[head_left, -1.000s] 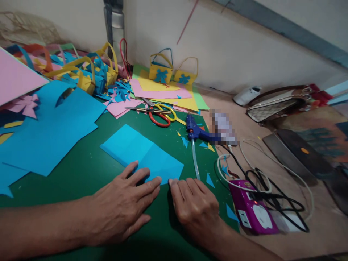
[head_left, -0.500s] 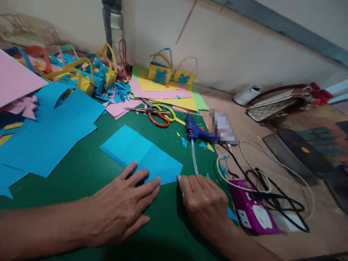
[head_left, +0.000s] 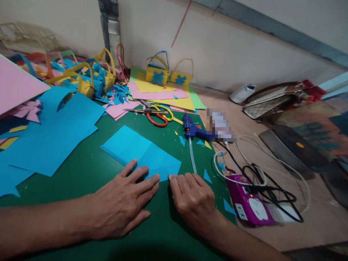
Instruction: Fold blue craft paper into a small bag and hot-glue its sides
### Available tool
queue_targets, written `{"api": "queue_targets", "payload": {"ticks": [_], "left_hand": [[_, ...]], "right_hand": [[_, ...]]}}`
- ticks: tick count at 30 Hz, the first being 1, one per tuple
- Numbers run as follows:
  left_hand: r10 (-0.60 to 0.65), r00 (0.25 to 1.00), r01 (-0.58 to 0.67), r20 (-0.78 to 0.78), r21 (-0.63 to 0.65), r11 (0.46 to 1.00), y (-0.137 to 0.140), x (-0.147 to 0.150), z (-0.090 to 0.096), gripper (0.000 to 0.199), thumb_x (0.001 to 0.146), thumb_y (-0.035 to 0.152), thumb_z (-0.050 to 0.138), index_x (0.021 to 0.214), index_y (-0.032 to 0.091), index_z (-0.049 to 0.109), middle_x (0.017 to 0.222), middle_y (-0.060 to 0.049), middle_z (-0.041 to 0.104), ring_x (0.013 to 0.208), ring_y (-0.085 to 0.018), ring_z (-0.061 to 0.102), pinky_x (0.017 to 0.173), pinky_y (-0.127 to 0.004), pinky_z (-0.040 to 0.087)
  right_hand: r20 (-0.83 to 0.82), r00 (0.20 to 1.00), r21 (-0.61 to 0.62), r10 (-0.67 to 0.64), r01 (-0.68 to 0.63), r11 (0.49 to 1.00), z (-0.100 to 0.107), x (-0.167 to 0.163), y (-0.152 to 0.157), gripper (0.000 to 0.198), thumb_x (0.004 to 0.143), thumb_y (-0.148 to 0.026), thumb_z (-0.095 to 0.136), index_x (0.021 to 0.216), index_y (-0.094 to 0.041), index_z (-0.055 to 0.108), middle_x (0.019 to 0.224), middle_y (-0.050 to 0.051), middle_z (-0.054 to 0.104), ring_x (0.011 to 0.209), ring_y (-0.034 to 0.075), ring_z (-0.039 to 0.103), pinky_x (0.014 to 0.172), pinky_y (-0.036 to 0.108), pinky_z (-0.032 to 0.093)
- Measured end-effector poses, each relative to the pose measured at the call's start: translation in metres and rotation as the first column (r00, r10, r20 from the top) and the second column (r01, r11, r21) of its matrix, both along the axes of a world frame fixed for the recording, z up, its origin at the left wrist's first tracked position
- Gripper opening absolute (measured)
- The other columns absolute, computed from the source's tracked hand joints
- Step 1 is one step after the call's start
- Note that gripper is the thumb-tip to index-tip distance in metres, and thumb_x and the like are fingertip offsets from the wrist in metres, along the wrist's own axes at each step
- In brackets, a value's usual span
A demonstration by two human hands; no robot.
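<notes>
A sheet of light blue paper (head_left: pixel 146 146), folded over, lies on the green mat (head_left: pixel 89 185). My left hand (head_left: pixel 127 203) rests with spread fingers on its near edge, the fingertips holding it flat. To the right, my right hand (head_left: pixel 193 197) is curled into a fist, with its thumb tip touching the paper's near edge close to the right corner. The underside of that fist is hidden. Just beyond it, the clear glue stick of a blue glue gun (head_left: pixel 190 127) points toward my knuckles. Scissors (head_left: pixel 157 114) with red and yellow handles lie past the folded paper.
Blue sheets (head_left: pixel 54 134) and a pile of paper baskets (head_left: pixel 87 78) occupy the left. Two yellow paper bags (head_left: pixel 157 74) stand at the back on coloured sheets. A purple power socket (head_left: pixel 250 203), cables (head_left: pixel 272 188), a handbag (head_left: pixel 272 101) and a dark case (head_left: pixel 293 148) are on the right.
My right hand has slid left along the near edge of the folded paper. The left hand stays pressed on the paper. The view has shifted slightly.
</notes>
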State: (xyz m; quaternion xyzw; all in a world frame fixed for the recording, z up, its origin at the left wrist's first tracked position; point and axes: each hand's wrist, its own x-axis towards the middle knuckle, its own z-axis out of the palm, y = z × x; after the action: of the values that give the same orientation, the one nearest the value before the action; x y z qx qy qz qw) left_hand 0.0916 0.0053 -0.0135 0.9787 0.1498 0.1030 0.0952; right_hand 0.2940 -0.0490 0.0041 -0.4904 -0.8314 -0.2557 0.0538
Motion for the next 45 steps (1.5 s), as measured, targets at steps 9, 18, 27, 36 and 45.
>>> {"api": "queue_targets", "payload": {"ticks": [9, 18, 27, 36, 45], "left_hand": [[-0.013, 1.0, 0.013, 0.0, 0.011, 1.0, 0.001, -0.001, -0.001, 0.047, 0.093, 0.045, 0.039, 0.128, 0.016, 0.047, 0.136, -0.008, 0.047, 0.116, -0.03, 0.04, 0.104, -0.053, 0.016], [-0.013, 1.0, 0.014, -0.012, 0.023, 1.0, 0.0, 0.0, 0.002, 0.047, 0.092, 0.044, 0.039, 0.128, 0.014, 0.047, 0.134, -0.009, 0.048, 0.114, -0.031, 0.041, 0.102, -0.056, 0.018], [-0.017, 1.0, 0.017, -0.011, 0.045, 0.999, 0.0, 0.001, 0.006, 0.044, 0.091, 0.043, 0.042, 0.126, 0.017, 0.047, 0.132, -0.009, 0.05, 0.115, -0.03, 0.041, 0.102, -0.054, 0.021], [-0.019, 1.0, 0.019, -0.016, 0.017, 1.0, -0.001, -0.002, 0.006, 0.044, 0.092, 0.041, 0.041, 0.127, 0.016, 0.046, 0.134, -0.008, 0.048, 0.116, -0.03, 0.04, 0.104, -0.055, 0.018], [-0.005, 1.0, 0.005, 0.001, 0.005, 1.0, -0.004, -0.001, 0.007, 0.043, 0.09, 0.035, 0.044, 0.128, 0.016, 0.046, 0.134, -0.009, 0.049, 0.114, -0.03, 0.042, 0.103, -0.059, 0.02]], "right_hand": [[0.047, 0.993, -0.028, -0.113, 0.114, 0.993, 0.003, 0.017, -0.001, 0.027, 0.085, -0.005, 0.044, 0.065, -0.017, 0.056, 0.055, 0.003, 0.051, 0.058, 0.018, 0.04, 0.06, 0.031, 0.025], [-0.039, 0.995, 0.048, 0.095, -0.094, 0.994, -0.001, 0.001, 0.003, 0.029, 0.09, -0.014, 0.043, 0.063, -0.019, 0.052, 0.054, 0.001, 0.046, 0.057, 0.017, 0.036, 0.06, 0.031, 0.024], [0.019, 1.0, -0.025, -0.009, 0.009, 1.0, -0.003, 0.012, -0.002, 0.023, 0.079, -0.001, 0.044, 0.065, -0.018, 0.054, 0.057, 0.004, 0.05, 0.059, 0.019, 0.039, 0.06, 0.031, 0.023], [0.039, 0.996, -0.061, -0.086, 0.088, 0.994, -0.001, 0.018, -0.002, 0.022, 0.074, 0.001, 0.048, 0.065, -0.018, 0.053, 0.058, 0.003, 0.053, 0.059, 0.018, 0.042, 0.06, 0.03, 0.023], [0.023, 0.998, -0.021, -0.062, 0.062, 0.998, 0.009, 0.012, -0.007, 0.02, 0.083, -0.007, 0.048, 0.098, -0.013, 0.061, 0.077, 0.006, 0.059, 0.073, 0.02, 0.049, 0.068, 0.032, 0.032]]}}
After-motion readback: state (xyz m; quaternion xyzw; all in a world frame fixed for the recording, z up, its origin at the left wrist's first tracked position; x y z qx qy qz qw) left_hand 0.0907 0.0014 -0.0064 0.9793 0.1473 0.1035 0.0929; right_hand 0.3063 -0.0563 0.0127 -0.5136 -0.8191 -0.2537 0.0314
